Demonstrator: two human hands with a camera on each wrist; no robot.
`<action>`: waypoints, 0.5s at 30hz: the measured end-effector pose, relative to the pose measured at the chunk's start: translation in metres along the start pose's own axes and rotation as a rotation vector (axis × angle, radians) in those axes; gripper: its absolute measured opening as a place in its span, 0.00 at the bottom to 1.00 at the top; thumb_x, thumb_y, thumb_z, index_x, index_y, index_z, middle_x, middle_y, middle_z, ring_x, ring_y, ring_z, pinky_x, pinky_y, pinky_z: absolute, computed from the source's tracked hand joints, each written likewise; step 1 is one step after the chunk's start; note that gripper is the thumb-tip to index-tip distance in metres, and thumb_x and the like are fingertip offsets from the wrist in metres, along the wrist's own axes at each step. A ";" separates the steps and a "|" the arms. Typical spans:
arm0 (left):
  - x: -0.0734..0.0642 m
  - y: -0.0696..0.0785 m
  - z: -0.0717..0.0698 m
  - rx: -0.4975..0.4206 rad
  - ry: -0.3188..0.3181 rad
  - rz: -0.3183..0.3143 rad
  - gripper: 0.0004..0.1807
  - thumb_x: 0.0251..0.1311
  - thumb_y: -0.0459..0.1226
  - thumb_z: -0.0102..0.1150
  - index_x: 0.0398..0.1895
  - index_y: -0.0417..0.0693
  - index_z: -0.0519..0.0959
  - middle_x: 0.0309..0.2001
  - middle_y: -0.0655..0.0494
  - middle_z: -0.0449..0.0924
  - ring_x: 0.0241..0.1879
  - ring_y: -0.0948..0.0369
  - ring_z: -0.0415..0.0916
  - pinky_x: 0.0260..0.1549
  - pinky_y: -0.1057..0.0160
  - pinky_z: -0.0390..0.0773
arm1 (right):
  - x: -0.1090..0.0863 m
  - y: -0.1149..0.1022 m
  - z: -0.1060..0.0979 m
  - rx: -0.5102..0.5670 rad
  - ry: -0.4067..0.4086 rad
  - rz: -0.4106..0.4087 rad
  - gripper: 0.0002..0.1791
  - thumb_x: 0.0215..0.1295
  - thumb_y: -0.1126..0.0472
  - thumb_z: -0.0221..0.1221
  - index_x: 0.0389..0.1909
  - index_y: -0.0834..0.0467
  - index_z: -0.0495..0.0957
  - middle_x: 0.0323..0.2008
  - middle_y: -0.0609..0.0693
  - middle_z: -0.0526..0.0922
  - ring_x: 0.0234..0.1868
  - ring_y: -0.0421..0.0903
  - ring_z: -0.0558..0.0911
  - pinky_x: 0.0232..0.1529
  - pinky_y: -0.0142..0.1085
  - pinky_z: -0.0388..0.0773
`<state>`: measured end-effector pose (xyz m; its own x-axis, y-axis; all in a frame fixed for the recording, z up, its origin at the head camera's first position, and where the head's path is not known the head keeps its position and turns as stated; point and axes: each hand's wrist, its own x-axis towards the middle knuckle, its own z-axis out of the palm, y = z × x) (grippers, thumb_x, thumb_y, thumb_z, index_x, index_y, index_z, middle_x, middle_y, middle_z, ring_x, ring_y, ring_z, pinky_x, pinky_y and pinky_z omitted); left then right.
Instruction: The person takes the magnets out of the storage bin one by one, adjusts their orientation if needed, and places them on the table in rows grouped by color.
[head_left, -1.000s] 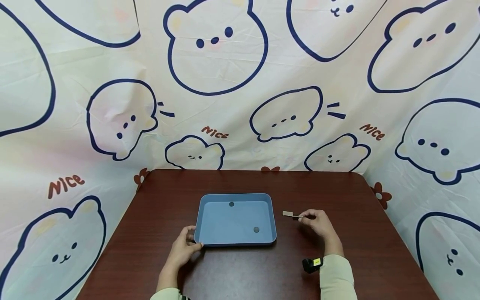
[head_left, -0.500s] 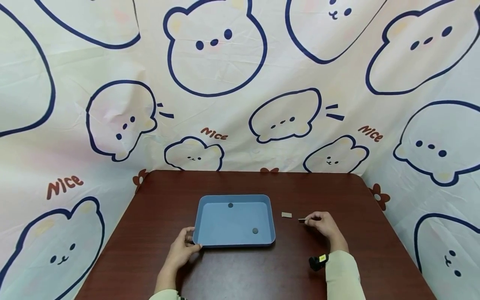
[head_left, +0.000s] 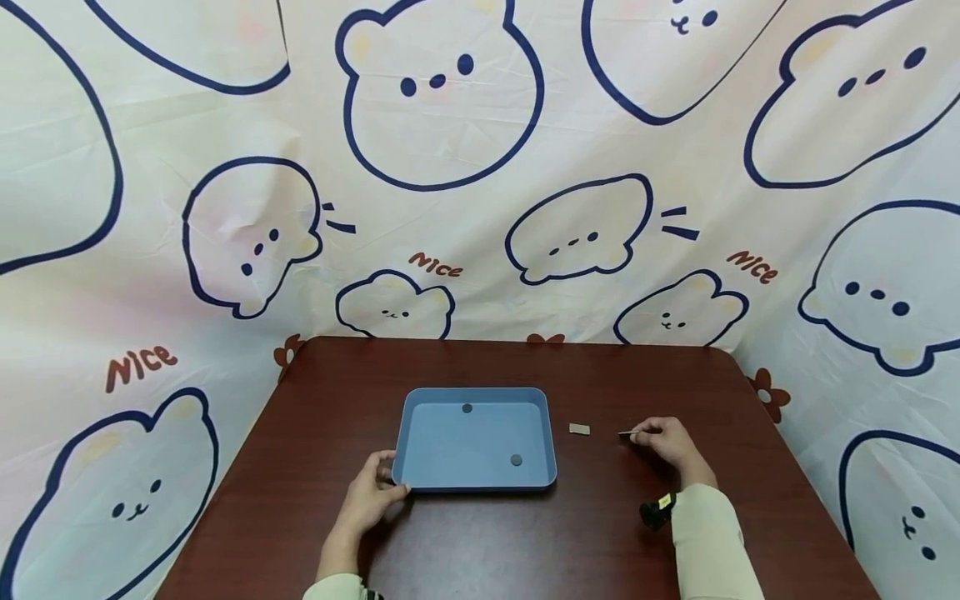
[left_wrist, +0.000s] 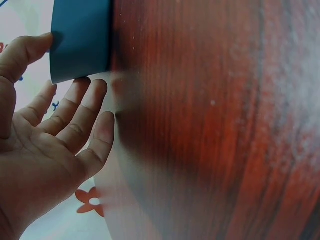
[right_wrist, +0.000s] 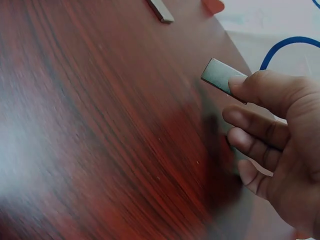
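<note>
The blue tray (head_left: 476, 442) lies on the table, with one small grey disc (head_left: 467, 408) near its far wall and another grey disc (head_left: 516, 460) toward its near right. My left hand (head_left: 369, 497) holds the tray's near left corner, the thumb on the rim and fingers at the left side; the left wrist view shows the thumb (left_wrist: 30, 52) against the blue wall. Between thumb and index finger, my right hand (head_left: 671, 442) pinches a flat silvery metal bar (right_wrist: 220, 76) above the table. A similar metal bar (head_left: 579, 429) lies between the tray and this hand.
The dark brown wooden table (head_left: 480, 542) reaches back to a pale cloth (head_left: 480, 225) printed with cartoon animals, which also hangs at both sides. A black device (head_left: 657, 512) with a yellow label sits at my right wrist.
My right hand has moved right with its metal bar, away from the other bar, which stays on the table. At first the two bars overlapped in view. The left hand keeps its place on the tray.
</note>
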<state>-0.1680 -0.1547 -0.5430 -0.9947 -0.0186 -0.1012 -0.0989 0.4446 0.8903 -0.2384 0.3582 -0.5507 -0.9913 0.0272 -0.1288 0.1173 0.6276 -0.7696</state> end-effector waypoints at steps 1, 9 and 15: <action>0.000 0.000 0.000 -0.002 -0.001 0.002 0.32 0.49 0.30 0.66 0.59 0.40 0.66 0.39 0.44 0.73 0.36 0.52 0.76 0.29 0.56 0.73 | 0.001 0.000 -0.002 -0.011 -0.005 -0.007 0.05 0.57 0.62 0.63 0.31 0.61 0.83 0.31 0.49 0.80 0.31 0.46 0.73 0.34 0.39 0.69; 0.000 0.001 -0.001 -0.002 0.006 -0.001 0.32 0.49 0.30 0.66 0.59 0.41 0.66 0.40 0.43 0.73 0.36 0.52 0.76 0.28 0.57 0.72 | 0.008 -0.006 -0.013 -0.162 -0.089 -0.029 0.03 0.57 0.65 0.62 0.29 0.60 0.82 0.29 0.49 0.80 0.30 0.46 0.73 0.33 0.41 0.69; 0.000 0.000 -0.001 -0.004 -0.001 -0.013 0.32 0.50 0.30 0.66 0.59 0.41 0.66 0.41 0.43 0.73 0.35 0.53 0.75 0.27 0.58 0.72 | 0.013 -0.014 -0.016 -0.301 -0.150 -0.059 0.04 0.56 0.68 0.61 0.25 0.59 0.83 0.26 0.47 0.80 0.28 0.45 0.72 0.32 0.42 0.70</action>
<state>-0.1683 -0.1553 -0.5423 -0.9933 -0.0236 -0.1132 -0.1119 0.4411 0.8905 -0.2537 0.3625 -0.5316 -0.9732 -0.1167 -0.1979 0.0153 0.8266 -0.5626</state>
